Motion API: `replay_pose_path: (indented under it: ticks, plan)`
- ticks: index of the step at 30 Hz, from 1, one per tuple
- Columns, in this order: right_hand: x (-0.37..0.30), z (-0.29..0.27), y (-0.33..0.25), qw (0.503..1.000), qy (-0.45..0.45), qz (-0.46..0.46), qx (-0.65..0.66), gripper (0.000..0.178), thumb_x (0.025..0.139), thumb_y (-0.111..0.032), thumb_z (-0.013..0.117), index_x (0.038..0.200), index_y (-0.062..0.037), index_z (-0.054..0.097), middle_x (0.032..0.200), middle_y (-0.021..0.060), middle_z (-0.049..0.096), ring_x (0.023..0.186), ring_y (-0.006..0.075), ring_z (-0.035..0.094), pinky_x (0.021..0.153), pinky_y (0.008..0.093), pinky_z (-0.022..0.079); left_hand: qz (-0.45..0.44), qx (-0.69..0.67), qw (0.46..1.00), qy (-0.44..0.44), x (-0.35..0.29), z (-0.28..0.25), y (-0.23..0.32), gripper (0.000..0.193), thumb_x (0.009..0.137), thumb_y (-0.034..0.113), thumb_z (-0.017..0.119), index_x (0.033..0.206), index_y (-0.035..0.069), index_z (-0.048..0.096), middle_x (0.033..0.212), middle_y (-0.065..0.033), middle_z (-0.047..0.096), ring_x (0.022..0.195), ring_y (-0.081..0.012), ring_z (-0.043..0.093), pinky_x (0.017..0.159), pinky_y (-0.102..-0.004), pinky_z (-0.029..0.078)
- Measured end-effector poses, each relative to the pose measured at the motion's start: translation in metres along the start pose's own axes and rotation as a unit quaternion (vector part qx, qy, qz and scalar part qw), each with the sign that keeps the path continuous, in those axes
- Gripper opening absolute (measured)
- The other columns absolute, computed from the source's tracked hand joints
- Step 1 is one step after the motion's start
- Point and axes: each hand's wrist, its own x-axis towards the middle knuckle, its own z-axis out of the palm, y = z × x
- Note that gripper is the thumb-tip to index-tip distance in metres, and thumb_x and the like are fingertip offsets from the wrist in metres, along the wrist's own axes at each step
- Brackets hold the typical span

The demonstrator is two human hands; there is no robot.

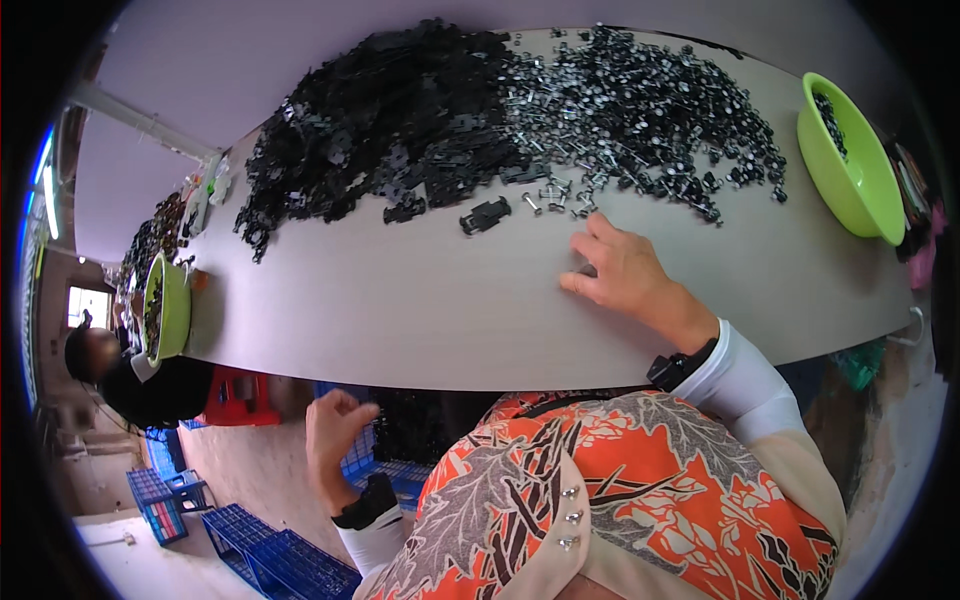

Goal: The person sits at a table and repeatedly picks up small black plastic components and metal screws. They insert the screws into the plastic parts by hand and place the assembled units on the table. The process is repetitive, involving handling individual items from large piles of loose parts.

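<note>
My right hand lies flat on the pale bench, fingers loosely spread and pinching nothing, a little in from the near edge. Just beyond its fingertips lie a few loose small metal pins, too small and close to count surely, and beside them one black plastic clip lying alone. My left hand hangs below the near edge of the bench, off its surface, fingers curled half shut; I cannot tell whether it holds anything. Along the far edge are two heaps, each far too many to count: a heap of black plastic parts toward the far left, and a heap of shiny metal-and-black pieces toward the far right, the two running into each other in the middle. There are two lime-green bowls: one bowl at the right end with dark parts in it, and a second bowl at the left end, also filled with dark parts. Another person sits by that left end. Under the bench stand one red stool and several blue plastic crates.
</note>
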Motion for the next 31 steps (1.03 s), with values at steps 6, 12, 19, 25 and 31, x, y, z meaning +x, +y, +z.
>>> replay_pose_path:
  ticks: [6, 12, 19, 25, 31]
  plan:
    - [0.002, -0.002, 0.006, 0.998, 0.042, -0.040, 0.038, 0.022, 0.070, -0.013, 0.068, 0.087, -0.0024, 0.058, 0.090, 0.0121, 0.051, 0.086, 0.0319, 0.055, 0.072, 0.0404, 0.047, 0.274, -0.055, 0.953, 0.115, 0.054, 0.032, 0.109, 0.011, 0.079, 0.008, 0.067, 0.082, -0.002, 0.067, 0.069, -0.0097, 0.064, 0.063, -0.0155, 0.059, 0.058, -0.0280, 0.047]
    - [0.001, -0.006, 0.007, 0.999, 0.001, 0.020, 0.051, 0.023, 0.066, -0.004, 0.070, 0.085, -0.0004, 0.059, 0.092, 0.0126, 0.050, 0.087, 0.0323, 0.054, 0.072, 0.0404, 0.045, 0.430, 0.146, 0.887, 0.083, 0.118, 0.089, 0.196, 0.025, 0.068, 0.011, 0.070, 0.091, 0.004, 0.063, 0.096, -0.0115, 0.061, 0.095, -0.0323, 0.056, 0.080, -0.0410, 0.048]
    - [-0.003, -0.006, 0.011, 0.998, 0.018, 0.009, 0.053, 0.020, 0.068, -0.005, 0.068, 0.085, -0.0007, 0.058, 0.092, 0.0113, 0.050, 0.085, 0.0316, 0.055, 0.071, 0.0403, 0.045, 0.367, 0.074, 0.921, 0.108, 0.157, 0.107, 0.194, 0.034, 0.066, 0.002, 0.064, 0.100, -0.002, 0.061, 0.088, -0.0201, 0.064, 0.078, -0.0321, 0.066, 0.072, -0.0398, 0.053]
    - [-0.001, -0.008, 0.011, 0.999, 0.028, -0.012, 0.032, 0.024, 0.070, -0.005, 0.067, 0.092, -0.0025, 0.058, 0.093, 0.0112, 0.051, 0.083, 0.0298, 0.056, 0.070, 0.0381, 0.047, 0.165, -0.420, 0.874, -0.182, 0.129, 0.090, 0.199, 0.037, 0.069, -0.009, 0.061, 0.105, -0.005, 0.056, 0.082, -0.0120, 0.064, 0.072, -0.0242, 0.069, 0.059, -0.0330, 0.059]
    - [0.004, -0.013, 0.006, 0.979, 0.084, 0.000, 0.187, 0.028, 0.074, -0.002, 0.064, 0.101, -0.0042, 0.058, 0.099, 0.0096, 0.054, 0.069, 0.0221, 0.060, 0.062, 0.0348, 0.051, 0.184, -0.470, 0.829, -0.242, 0.132, 0.118, 0.218, 0.029, 0.068, -0.005, 0.066, 0.096, 0.002, 0.058, 0.082, -0.0105, 0.068, 0.066, -0.0145, 0.065, 0.052, -0.0226, 0.048]
